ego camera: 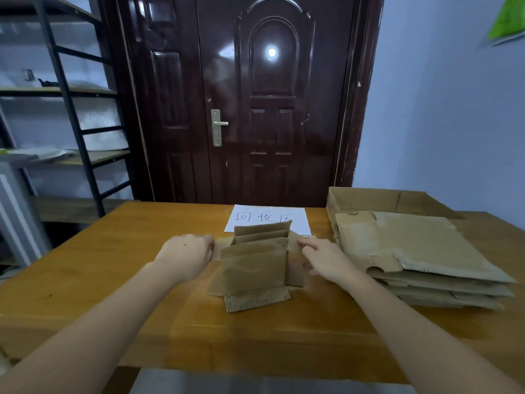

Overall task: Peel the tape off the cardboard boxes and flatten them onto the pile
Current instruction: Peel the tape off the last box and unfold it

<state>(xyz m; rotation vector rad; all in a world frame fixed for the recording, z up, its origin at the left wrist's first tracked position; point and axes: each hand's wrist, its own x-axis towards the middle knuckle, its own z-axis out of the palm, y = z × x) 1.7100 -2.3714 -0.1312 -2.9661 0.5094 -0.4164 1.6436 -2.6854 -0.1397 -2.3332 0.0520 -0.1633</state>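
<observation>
A small brown cardboard box [254, 268] stands opened up in the middle of the wooden table [113, 280], its flaps spread out to the sides and front. My left hand [186, 255] grips the box's left flap, fingers curled and hidden behind it. My right hand [324, 258] pinches the right flap between thumb and fingers. A pile of flattened cardboard [420, 257] lies to the right of the box. No tape is clearly visible on the box.
A white paper sheet with handwritten characters [270, 217] lies behind the box. An open cardboard tray [375, 199] sits behind the pile. A dark door [255, 95] stands beyond the table, and a metal shelf rack [65, 109] at left.
</observation>
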